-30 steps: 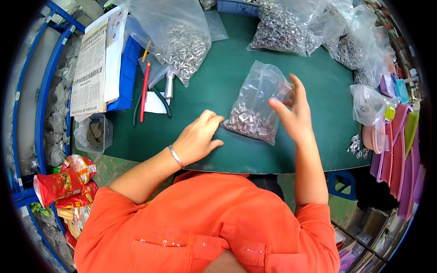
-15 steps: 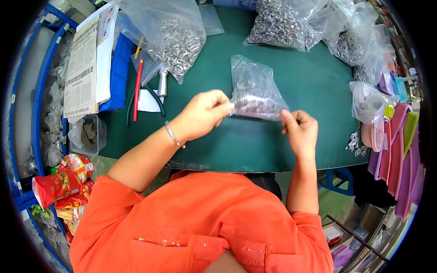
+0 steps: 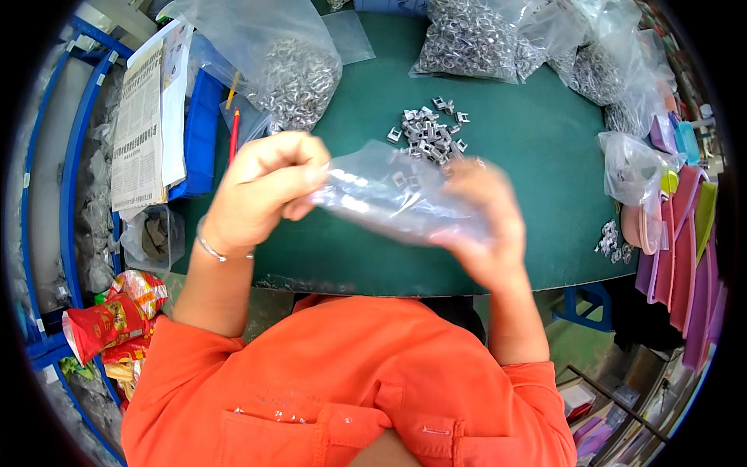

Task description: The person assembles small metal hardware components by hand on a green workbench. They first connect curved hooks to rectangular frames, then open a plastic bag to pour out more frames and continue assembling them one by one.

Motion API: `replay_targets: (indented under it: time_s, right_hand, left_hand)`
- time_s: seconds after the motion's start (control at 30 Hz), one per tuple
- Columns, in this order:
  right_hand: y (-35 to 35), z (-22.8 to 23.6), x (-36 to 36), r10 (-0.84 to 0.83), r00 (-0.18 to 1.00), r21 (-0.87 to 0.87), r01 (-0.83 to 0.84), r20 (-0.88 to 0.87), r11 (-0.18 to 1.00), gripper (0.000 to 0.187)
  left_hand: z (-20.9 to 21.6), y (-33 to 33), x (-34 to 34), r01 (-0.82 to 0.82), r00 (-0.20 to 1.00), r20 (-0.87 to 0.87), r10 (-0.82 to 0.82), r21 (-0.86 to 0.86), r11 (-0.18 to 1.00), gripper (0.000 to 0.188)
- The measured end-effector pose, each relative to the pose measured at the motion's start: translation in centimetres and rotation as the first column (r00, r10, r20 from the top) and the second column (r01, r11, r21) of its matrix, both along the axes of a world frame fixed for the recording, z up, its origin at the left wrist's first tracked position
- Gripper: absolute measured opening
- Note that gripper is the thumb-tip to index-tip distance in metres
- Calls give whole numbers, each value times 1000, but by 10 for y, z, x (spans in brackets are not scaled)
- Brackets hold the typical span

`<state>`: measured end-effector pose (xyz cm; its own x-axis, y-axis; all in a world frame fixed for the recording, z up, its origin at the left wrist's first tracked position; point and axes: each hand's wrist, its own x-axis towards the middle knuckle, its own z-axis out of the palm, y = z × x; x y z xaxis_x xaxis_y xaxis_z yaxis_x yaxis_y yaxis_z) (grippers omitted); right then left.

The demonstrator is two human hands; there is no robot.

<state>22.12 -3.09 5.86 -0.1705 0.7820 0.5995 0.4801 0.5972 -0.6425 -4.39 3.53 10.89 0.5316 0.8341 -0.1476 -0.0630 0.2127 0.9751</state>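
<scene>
Crinkly clear plastic bag (image 3: 393,198), angular metal clips (image 3: 429,134)

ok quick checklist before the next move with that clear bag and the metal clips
1. Bag held by both hands: ok. The left hand pinches one end of the clear bag and the right hand grips the other, above the table.
2. Bag emptied: not ok. A few metal pieces still show inside it.
3. Pile landed on the green table: ok. The loose clips lie in one heap, away from the edge.
4. Pile kept apart from the full bags: ok, a gap shows.
5. Right-hand grip: cannot tell, that hand is blurred.
</scene>
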Motion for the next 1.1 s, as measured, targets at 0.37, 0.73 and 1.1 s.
replay_targets:
  time_s: [0.37,0.73,1.1]
  right_hand:
    - [-9,-57,-87,543,833,-179,-521,107,834,27]
    - [8,-59,20,-347,877,-172,418,331,892,22]
    - [-21,-52,39,-327,926,-300,372,190,879,16]
  left_hand:
    - [18,-11,-28,124,671,-582,459,699,705,16]
    - [-78,-11,17,470,626,-718,305,659,588,50]
    - [-63,-33,-14,518,306,-913,269,397,758,27]
